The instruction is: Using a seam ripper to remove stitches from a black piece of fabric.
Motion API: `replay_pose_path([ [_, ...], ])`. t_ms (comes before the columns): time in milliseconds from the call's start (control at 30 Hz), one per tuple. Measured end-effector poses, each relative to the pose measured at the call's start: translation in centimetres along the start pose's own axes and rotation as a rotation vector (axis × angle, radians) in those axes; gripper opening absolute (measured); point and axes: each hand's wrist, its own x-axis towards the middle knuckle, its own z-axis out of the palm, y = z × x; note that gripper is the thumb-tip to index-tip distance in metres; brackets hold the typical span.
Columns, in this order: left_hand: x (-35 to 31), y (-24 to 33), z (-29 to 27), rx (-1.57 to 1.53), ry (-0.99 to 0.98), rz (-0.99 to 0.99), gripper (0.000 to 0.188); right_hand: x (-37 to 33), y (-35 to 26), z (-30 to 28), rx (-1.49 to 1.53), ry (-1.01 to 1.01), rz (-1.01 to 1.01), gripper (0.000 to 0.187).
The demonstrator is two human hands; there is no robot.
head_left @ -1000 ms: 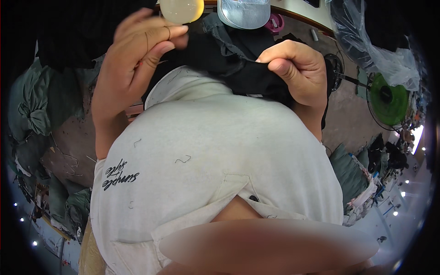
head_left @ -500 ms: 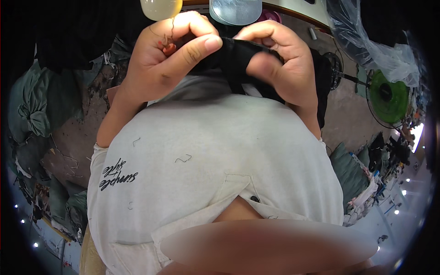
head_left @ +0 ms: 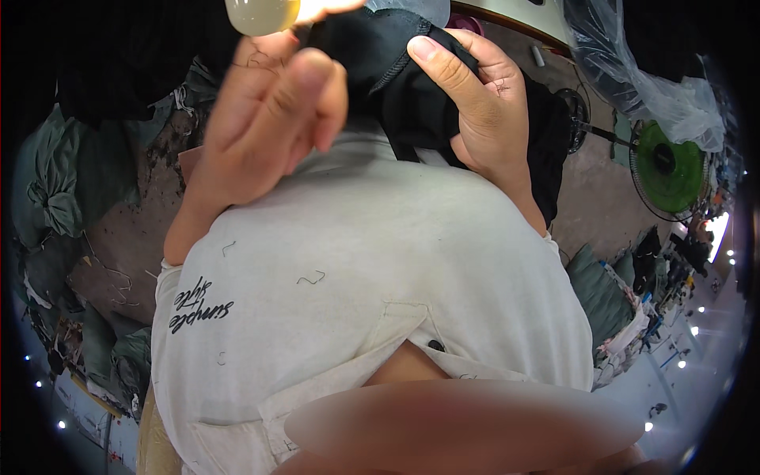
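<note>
Whether the blurred left hand (head_left: pixel 265 123) near eleven o'clock gripped anything, I couldn't tell; at twelve, one black cloth (head_left: pixel 372 47), ridge-seamed, was clamped by the right hand (head_left: pixel 491 103) at one. Toward two I saw grey floor (head_left: pixel 590 182), one crinkled clear plastic sheet (head_left: pixel 637 83), one round green fan (head_left: pixel 671 170).

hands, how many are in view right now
2: the left hand, blurred, just below the pale rounded thing; the right hand, holding black cloth. The dark edges may hide others.
</note>
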Motion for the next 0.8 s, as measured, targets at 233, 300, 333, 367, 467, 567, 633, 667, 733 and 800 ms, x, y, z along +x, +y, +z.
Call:
replay_pose_path([
  [233, 0.43, -0.56, 0.53, -0.054, -0.157, -0.126, 0.053, 0.09, 0.33, 0.40, -0.031, 0.008, -0.055, 0.017],
  [300, 0.47, -0.26, 0.55, -0.078, -0.152, -0.164, 0.051, 0.02, 0.49, 0.12, -0.065, 0.013, -0.090, 0.018],
  [333, 0.52, -0.08, 0.57, -0.100, -0.148, -0.203, 0.050, 0.00, 0.59, -0.05, -0.070, 0.015, -0.097, 0.018],
  [367, 0.55, 0.02, 0.57, -0.101, -0.150, -0.203, 0.050, 0.00, 0.64, -0.16, -0.075, 0.018, -0.105, 0.019],
  [467, 0.54, 0.01, 0.61, -0.155, -0.149, -0.229, 0.048, -0.06, 0.82, -0.27, -0.088, 0.019, -0.142, 0.019],
  [567, 0.67, -0.18, 0.64, -0.144, -0.130, -0.221, 0.048, 0.02, 0.85, 0.03, -0.071, 0.018, -0.187, 0.018],
  [633, 0.70, -0.29, 0.64, -0.142, -0.121, -0.217, 0.048, 0.09, 0.90, 0.06, -0.078, 0.017, -0.202, 0.018],
  [667, 0.70, -0.40, 0.61, -0.142, -0.121, -0.217, 0.048, 0.12, 0.92, 0.09, -0.086, 0.016, -0.217, 0.017],
  [733, 0.69, -0.60, 0.56, -0.143, -0.118, -0.189, 0.048, 0.15, 0.84, 0.26, -0.088, 0.016, -0.217, 0.017],
  [800, 0.68, -0.48, 0.65, -0.138, -0.110, -0.193, 0.048, 0.15, 0.81, 0.21, -0.089, 0.017, -0.218, 0.016],
])
